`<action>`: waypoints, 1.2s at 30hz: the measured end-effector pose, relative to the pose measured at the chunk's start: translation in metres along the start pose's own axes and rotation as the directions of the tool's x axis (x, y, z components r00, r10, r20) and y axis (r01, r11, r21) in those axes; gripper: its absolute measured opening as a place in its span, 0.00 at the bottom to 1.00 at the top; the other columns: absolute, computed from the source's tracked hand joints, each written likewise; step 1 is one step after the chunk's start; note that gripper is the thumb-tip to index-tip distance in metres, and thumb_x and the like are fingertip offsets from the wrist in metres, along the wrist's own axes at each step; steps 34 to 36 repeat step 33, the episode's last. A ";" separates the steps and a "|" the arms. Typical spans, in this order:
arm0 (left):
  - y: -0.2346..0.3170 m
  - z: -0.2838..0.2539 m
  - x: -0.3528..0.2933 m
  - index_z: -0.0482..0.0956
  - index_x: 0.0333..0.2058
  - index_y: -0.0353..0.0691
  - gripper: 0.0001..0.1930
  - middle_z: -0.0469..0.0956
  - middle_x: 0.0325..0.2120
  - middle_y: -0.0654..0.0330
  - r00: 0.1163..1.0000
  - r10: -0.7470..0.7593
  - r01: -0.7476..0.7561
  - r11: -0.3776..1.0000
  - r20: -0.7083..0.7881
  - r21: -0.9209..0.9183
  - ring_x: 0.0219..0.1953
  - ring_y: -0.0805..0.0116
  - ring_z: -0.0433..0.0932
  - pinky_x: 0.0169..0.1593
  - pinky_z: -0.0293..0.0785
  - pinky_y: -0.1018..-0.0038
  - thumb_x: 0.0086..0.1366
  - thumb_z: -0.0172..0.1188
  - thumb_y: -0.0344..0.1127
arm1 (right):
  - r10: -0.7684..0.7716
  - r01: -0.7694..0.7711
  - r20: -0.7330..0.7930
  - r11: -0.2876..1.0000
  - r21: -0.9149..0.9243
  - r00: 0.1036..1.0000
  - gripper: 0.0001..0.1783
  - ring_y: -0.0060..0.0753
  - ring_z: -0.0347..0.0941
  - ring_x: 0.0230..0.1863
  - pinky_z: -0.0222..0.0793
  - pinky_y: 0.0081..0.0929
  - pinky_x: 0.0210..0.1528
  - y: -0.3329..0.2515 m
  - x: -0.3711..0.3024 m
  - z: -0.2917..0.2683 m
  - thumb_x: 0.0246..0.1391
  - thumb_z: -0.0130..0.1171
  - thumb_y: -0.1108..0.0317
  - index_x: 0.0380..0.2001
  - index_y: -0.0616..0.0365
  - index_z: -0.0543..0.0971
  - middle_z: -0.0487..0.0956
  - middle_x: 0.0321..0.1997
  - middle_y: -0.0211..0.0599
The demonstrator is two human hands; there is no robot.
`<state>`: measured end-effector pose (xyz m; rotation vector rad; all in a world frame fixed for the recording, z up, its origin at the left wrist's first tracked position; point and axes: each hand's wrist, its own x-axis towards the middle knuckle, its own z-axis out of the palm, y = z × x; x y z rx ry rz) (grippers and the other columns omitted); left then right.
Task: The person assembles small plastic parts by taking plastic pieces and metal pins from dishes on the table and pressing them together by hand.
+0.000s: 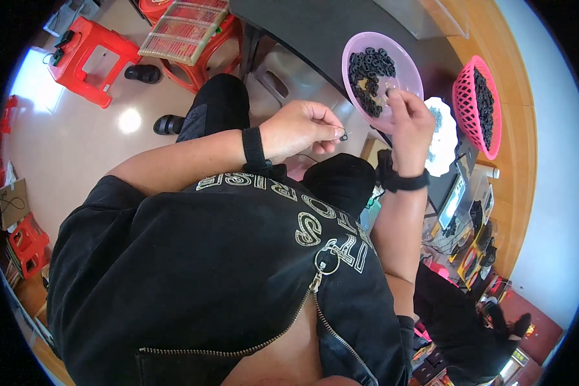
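Note:
My left hand [302,130] pinches a small black part [344,137] with a thin bright wire or pin beside it, held above my lap. Fingers together, my right hand [410,127] is over the near right rim of a pink plastic bowl [410,54]. A small dark piece shows at its fingertips, too small to name. Many black oval parts [370,63] lie in the bowl, along with some tan bits. Just right of my right hand stands a white scalloped plate [445,145] holding small greyish pieces.
The bowl stands on a dark table [302,32]. A pink basket [464,96] full of black parts leans at the right. A lit screen device [453,201] lies nearer me. Red stools [87,55] stand on the floor at left, one bearing a flat package [185,31]. Someone in dark clothing [460,321] is lower right.

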<state>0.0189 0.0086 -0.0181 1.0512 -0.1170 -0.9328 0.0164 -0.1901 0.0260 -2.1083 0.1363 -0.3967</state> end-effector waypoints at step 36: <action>-0.013 0.045 -0.013 0.75 0.34 0.36 0.06 0.75 0.25 0.64 0.998 0.043 -0.051 0.979 0.047 0.198 0.28 0.79 0.74 0.34 0.72 0.84 0.61 0.55 0.33 | 0.216 -0.210 0.038 0.866 0.454 0.976 0.10 0.15 0.68 0.25 0.64 0.12 0.28 -0.005 -0.119 -0.012 0.50 0.58 0.75 0.38 0.62 0.78 0.77 0.29 0.30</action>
